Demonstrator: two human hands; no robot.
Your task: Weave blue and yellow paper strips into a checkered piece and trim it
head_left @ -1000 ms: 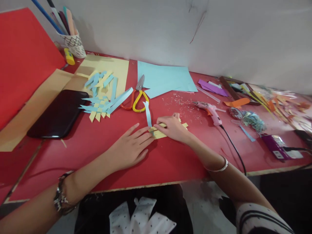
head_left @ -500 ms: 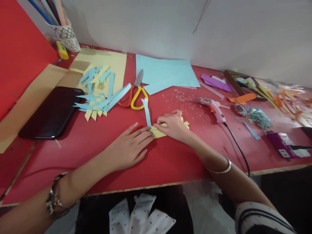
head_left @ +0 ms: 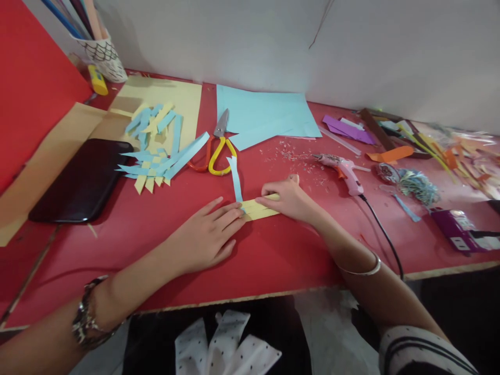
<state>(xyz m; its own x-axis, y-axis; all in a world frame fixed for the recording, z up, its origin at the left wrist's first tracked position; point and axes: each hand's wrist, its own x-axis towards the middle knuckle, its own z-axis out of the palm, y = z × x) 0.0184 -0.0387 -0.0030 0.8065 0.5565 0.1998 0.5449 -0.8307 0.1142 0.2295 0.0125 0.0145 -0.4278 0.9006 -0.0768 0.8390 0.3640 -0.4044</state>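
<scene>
Pale yellow paper strips [head_left: 253, 209] lie side by side on the red table between my hands. My left hand [head_left: 213, 232] rests flat with its fingers stretched out, the fingertips pressing the strips' left ends. From beside those fingertips a light blue paper strip [head_left: 235, 179] sticks out away from me. My right hand [head_left: 287, 199] is closed on the yellow strips farther right, thumb along their top; their right ends are hidden behind it. Scissors [head_left: 221, 143] with red and yellow handles lie beyond the blue strip. A woven piece of blue and yellow strips [head_left: 154, 166] lies to the left.
A black phone-like slab [head_left: 82, 179] lies at left, near loose cut strips [head_left: 156, 122] on a yellow sheet [head_left: 187, 99]. Blue paper [head_left: 269, 114] is at the back. A pink glue gun [head_left: 344, 172] with its cord, and a purple box [head_left: 455, 229], are on the right.
My right hand has slid a little to the right along the yellow strips, uncovering more of them. My left hand stays in place on their left ends.
</scene>
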